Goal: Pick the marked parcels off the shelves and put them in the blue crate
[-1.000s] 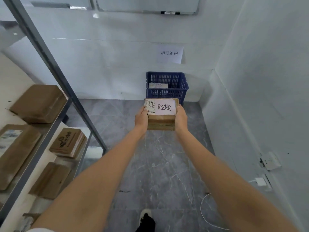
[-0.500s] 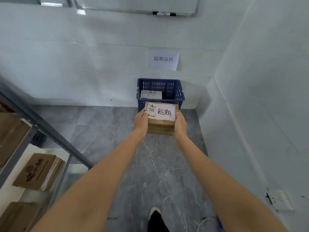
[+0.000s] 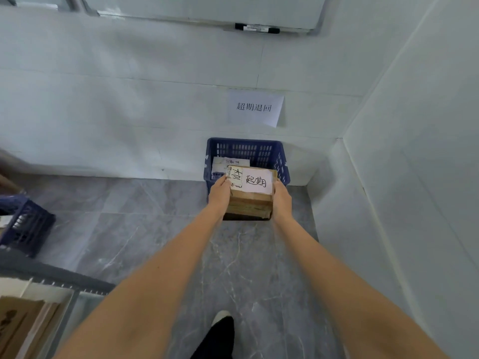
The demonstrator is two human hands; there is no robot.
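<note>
Parcel (image 3: 251, 200): cardboard, stiff, probably light. Your left hand (image 3: 219, 193) and right hand (image 3: 281, 199) clamp its two short sides, holding it at the near rim of the blue crate (image 3: 259, 151). Keep hold at those sides; the handwritten label (image 3: 257, 180) on top looks slick. Hidden: parcel's underside, crate's near wall, most of the white packet (image 3: 225, 165) inside.

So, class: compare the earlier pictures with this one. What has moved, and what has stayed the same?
The person has walked closer to the blue crate; the shelves have slid off to the left, and the cardboard parcel now overlaps the crate's front edge. Unchanged: left hand and right hand still grip the parcel's sides, and a white package lies in the crate.
</note>
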